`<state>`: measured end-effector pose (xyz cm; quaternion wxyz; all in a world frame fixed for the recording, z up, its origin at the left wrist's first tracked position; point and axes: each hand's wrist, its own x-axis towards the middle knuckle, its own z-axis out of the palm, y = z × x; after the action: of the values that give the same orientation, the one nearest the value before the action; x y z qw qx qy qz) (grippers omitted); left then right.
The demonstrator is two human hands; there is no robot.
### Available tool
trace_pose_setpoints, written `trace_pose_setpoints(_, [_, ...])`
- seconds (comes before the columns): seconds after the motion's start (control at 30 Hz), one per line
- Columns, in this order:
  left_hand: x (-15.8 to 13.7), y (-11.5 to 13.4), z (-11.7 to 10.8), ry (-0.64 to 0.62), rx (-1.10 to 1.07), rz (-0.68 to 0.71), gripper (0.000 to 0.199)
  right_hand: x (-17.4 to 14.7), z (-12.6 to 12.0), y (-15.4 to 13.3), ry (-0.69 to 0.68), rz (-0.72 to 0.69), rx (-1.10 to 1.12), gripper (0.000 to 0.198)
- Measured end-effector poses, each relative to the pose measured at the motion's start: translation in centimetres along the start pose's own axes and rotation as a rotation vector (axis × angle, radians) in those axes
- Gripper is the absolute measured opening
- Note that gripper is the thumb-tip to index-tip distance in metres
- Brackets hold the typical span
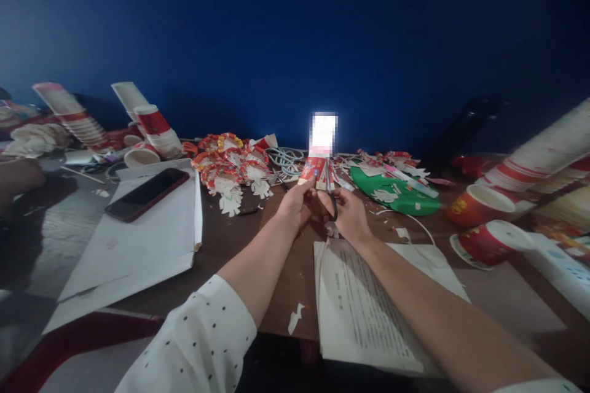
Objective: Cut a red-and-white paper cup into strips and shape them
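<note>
My left hand [295,201] is closed on a red and white piece of printed paper cup [310,169], held up above the table's middle. In my right hand [349,211] is a pair of scissors [334,207] with dark handles. The blades point away from me and lie against the cup piece; how far they are apart I cannot tell. Below my right hand are printed paper sheets [364,313]. Just behind the cup piece, a bright pixelated patch hides what is there.
Cut red and white paper shapes [233,163] are heaped at the back left. A phone [147,194] lies on white paper [138,252]. To the right are a green sheet [405,193], red paper cups [493,242] and a long cup stack [544,135]. A dark blue wall stands behind.
</note>
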<state>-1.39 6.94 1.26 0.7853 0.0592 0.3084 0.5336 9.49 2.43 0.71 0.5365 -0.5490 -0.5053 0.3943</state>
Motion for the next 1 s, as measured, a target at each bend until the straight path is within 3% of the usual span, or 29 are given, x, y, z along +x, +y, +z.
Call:
trace_pose_setpoints(0.2, [-0.1,0.6,0.2,-0.054,-0.084,0.067,0.024,-0.3,0.4,0.9,-0.098,-0.021,-0.048,0.039])
trace_pose_setpoints(0.43, [0.3,1.0,-0.1,-0.102,-0.174,0.113,0.024,-0.9,0.5,0.9,-0.248,0.037,0.052,0.039])
trace_pose_setpoints(0.57, [0.0,0.9,0.2,-0.047,-0.135,0.104,0.026,-1.3,0.7,0.9,-0.301,0.074,0.104,0.036])
trace_pose_setpoints(0.67, [-0.3,0.8,0.5,0.024,-0.123,0.116,0.026,-1.4,0.8,0.7,-0.307,0.058,0.110,0.035])
trace_pose_setpoints(0.83, [-0.4,0.4,0.3,-0.034,-0.070,0.101,0.027,-1.4,0.9,0.3,-0.263,0.048,0.083,0.034])
trace_pose_setpoints(1.0, [-0.2,0.2,0.1,0.023,-0.051,0.075,0.029,-1.4,0.9,-0.1,-0.226,0.027,0.031,0.033])
